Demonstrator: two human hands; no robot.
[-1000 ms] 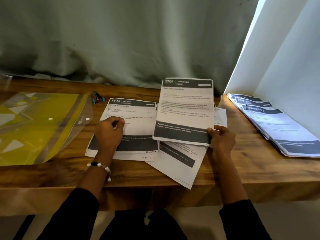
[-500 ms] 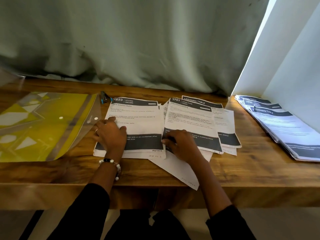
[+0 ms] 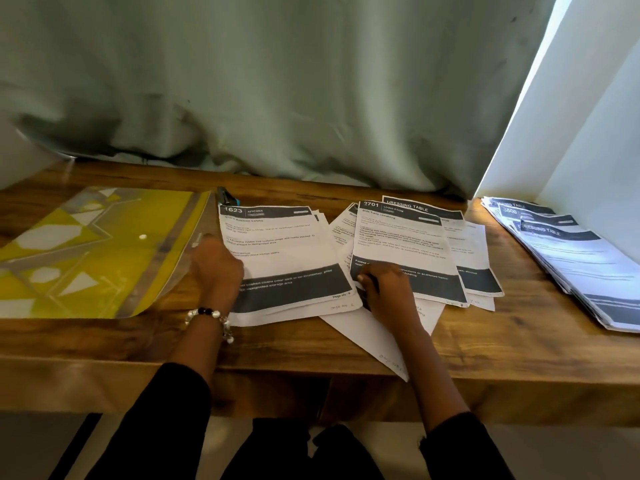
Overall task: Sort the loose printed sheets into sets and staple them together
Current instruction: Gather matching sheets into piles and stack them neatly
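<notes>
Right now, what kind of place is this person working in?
Probably a home desk or small office nook. A long wooden desk top stands against a grey-green curtain, with printed black-banded sheets spread on it and a yellow plastic document folder alongside.

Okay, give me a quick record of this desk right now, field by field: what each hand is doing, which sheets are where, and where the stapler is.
left hand: rests on left edge of the 1623 kitchen sheets
right hand: presses on the 2701 living room sheet
dressing table sheet: partly under the 2701 sheet
side stack: fanned papers at desk's right end
stapler: behind the 1623 sheets, mostly hidden
yellow folder: flat, left
desk: wooden
</notes>
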